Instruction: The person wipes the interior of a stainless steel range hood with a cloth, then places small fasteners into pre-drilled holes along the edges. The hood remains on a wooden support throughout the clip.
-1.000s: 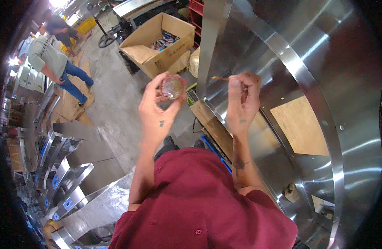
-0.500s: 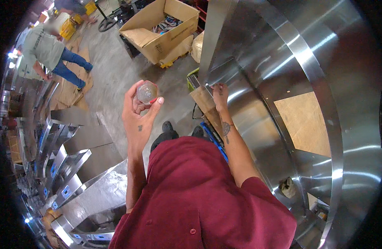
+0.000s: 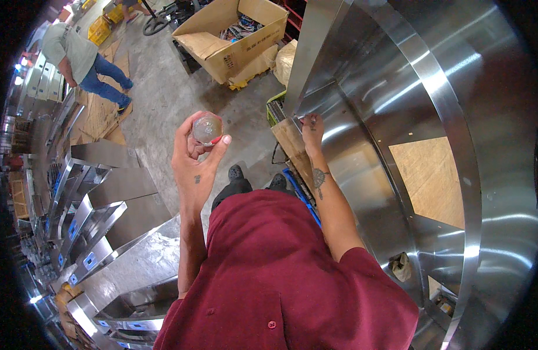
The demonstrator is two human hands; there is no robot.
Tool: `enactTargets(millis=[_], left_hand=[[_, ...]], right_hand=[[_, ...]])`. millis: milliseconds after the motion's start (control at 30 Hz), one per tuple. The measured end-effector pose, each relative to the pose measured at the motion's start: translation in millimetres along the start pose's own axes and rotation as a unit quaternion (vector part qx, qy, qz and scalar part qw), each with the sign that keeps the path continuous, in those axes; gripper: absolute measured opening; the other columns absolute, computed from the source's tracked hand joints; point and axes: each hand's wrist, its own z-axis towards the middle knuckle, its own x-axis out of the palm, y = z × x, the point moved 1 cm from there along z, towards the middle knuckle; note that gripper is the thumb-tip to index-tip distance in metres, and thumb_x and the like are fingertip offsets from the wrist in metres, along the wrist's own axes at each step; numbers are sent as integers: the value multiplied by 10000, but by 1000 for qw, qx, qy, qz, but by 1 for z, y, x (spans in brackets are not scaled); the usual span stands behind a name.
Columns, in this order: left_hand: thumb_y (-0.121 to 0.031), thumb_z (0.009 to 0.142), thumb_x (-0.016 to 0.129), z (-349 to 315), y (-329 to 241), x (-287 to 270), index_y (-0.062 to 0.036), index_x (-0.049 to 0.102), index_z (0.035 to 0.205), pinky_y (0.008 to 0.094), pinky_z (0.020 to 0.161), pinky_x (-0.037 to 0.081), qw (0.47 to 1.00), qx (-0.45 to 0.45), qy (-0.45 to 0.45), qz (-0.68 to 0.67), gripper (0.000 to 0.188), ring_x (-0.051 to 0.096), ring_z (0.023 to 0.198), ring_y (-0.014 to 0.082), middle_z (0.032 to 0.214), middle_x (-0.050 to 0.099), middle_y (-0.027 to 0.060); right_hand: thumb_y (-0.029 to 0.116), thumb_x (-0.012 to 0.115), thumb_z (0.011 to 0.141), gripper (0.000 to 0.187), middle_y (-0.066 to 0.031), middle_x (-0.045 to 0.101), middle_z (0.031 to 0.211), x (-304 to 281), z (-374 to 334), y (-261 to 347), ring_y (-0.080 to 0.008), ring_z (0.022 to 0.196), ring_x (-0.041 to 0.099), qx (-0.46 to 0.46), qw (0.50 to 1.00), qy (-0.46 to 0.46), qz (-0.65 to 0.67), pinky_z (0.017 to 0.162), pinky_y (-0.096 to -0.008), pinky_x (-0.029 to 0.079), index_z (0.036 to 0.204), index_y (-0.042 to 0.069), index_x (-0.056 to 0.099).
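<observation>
In front of my body, my left hand (image 3: 194, 149) is raised with thumb and fingers curled round a small, clear, round container (image 3: 208, 129) with some red at its edge. What is inside it, if anything, is not clear. My right hand (image 3: 312, 129) reaches in at the near edge of a large shiny stainless-steel housing (image 3: 362, 169). Its fingers are pinched together at the steel lip, and whatever they hold is too small to make out.
A cardboard box (image 3: 245, 55) of cables stands ahead on the concrete floor. Farther left, a person (image 3: 76, 58) in a grey shirt and jeans stands on flattened cardboard. Steel panels (image 3: 105, 233) lie stacked at my left. Rectangular openings cut the housing at right.
The view has shifted slightly. The person at far left leans further forward. My left hand keeps the clear container almost in place, and my right hand stays at the steel edge with its fingers slightly shifted.
</observation>
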Motion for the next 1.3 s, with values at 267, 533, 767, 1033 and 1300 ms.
enactTargets(millis=[267,533,767,1033,1300], left_hand=[[-17,938,845,2,-1,3,-31,547,1506,303,932,599,1000,4,6,5,642,720,1130,168,1388,657,123],[-28,941,849,3,0,6,-42,561,1502,305,929,607,1000,16,9,-1,631,723,1130,181,1396,639,121],[-21,942,844,5,0,6,-37,554,1507,308,935,606,1000,8,18,4,635,718,1139,175,1393,652,121],[-3,944,831,7,-1,8,-33,545,1512,313,955,598,1000,14,27,8,637,710,1152,175,1395,659,123],[-3,941,830,8,-1,8,-22,534,1515,320,987,587,1000,-3,21,4,646,706,1166,175,1409,656,125]], right_hand=[[189,646,1109,204,-68,727,1000,4,11,-25,-157,918,721,-58,997,-27,-34,771,-293,550,1189,1,649],[187,657,1102,185,-79,745,962,4,11,-25,-151,889,720,-33,999,-30,-22,768,-298,554,1164,13,667],[200,690,1065,201,-123,691,1053,5,14,-32,-182,862,700,-46,997,-41,-50,726,-334,550,1131,11,675],[191,656,1103,219,-102,725,1091,2,1,-11,-168,957,745,-28,999,-20,39,754,-305,564,1209,2,631],[167,673,1057,220,-180,632,1169,4,-19,4,-276,949,729,-70,995,-53,-38,831,-382,593,1158,-26,640]])
